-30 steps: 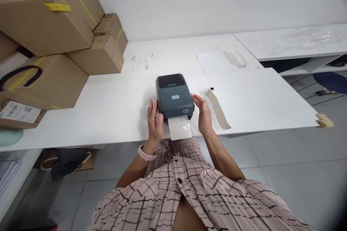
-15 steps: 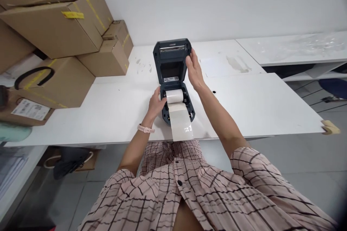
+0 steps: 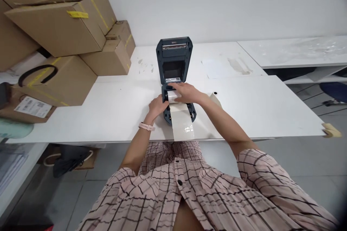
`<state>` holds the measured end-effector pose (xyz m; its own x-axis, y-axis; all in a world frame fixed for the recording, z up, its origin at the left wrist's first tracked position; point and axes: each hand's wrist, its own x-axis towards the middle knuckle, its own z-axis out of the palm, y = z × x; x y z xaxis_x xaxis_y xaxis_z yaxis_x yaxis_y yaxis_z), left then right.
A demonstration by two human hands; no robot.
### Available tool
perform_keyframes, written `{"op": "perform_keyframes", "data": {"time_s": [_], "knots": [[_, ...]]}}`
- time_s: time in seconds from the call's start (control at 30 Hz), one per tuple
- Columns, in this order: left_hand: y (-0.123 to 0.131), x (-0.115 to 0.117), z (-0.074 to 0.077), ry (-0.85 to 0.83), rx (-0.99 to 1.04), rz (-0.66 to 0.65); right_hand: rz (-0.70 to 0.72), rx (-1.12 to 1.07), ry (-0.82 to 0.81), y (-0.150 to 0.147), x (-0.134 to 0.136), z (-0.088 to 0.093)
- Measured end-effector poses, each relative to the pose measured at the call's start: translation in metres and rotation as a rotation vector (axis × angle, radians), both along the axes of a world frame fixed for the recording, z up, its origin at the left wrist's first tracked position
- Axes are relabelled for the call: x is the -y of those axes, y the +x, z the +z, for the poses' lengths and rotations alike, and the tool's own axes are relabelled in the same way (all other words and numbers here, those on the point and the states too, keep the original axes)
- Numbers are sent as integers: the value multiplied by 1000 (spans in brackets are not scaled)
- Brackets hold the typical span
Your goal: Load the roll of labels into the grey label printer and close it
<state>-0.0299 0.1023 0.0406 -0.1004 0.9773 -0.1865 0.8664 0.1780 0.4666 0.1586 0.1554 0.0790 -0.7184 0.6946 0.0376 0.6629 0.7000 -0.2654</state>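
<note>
A dark label printer (image 3: 166, 116) sits on the white table with its lid (image 3: 174, 55) raised. Inside its base lies a white label roll (image 3: 171, 96). A strip of labels (image 3: 182, 122) runs from the roll over the printer's front and past the table edge. My left hand (image 3: 158, 107) grips the left side of the base, thumb on the inner rim. Over the roll is my right hand (image 3: 187, 93), its fingers across the far side and the thumb nearer me, closed about it. Part of the roll is hidden beneath that hand.
Cardboard boxes (image 3: 54, 29) are stacked on the table's left. Behind my right forearm stands a small roll-shaped object (image 3: 216, 99), partly covered. A sheet of paper (image 3: 213, 69) lies at the back right, and a tan piece (image 3: 331, 130) sticks out at the right corner.
My right hand has left the raised lid and come down onto the label roll. The lid stays up by itself. My left hand remains at the printer's left side.
</note>
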Motion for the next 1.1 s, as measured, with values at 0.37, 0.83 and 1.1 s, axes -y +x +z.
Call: {"op": "perform_keyframes", "data": {"time_s": [0.37, 0.83, 1.1], "knots": [[-2, -1, 1, -36, 4, -44, 100, 44, -263, -2, -18, 12], [-2, 1, -10, 35, 119, 11, -296, -590, -260, 134, -70, -25], [-4, -1, -15, 38, 115, 20, -416, -532, -339, 131, -81, -66]]}}
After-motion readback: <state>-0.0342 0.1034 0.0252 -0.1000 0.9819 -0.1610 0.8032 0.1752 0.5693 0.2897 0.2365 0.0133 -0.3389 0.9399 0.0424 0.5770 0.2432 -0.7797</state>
